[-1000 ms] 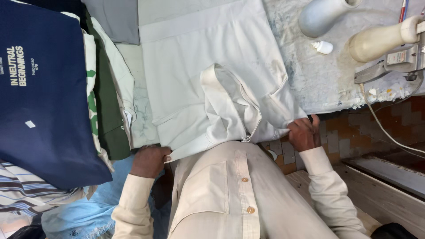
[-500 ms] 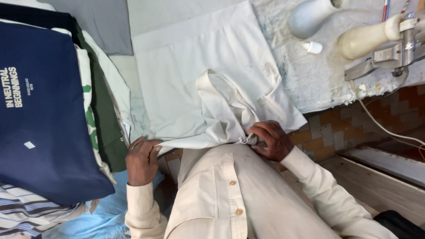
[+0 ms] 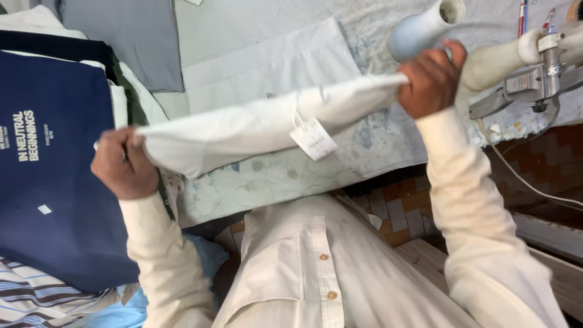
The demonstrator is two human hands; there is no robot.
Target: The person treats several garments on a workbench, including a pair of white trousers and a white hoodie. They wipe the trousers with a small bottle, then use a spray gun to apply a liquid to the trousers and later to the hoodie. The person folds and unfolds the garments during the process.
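White cotton shirt, folded into a long band with a paper tag, is held up off the worktop — left hand and right hand each pinch an end. Folding looks partway done — not yet laid on the navy stack at the worktop's left edge.

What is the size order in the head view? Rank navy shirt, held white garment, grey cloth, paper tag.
navy shirt
white garment, nearer the camera, so unsure
grey cloth, partly cropped
paper tag

The cream garment — folded into a long band (a paper tag dangling) — hangs stretched, lifted above the table's near edge.
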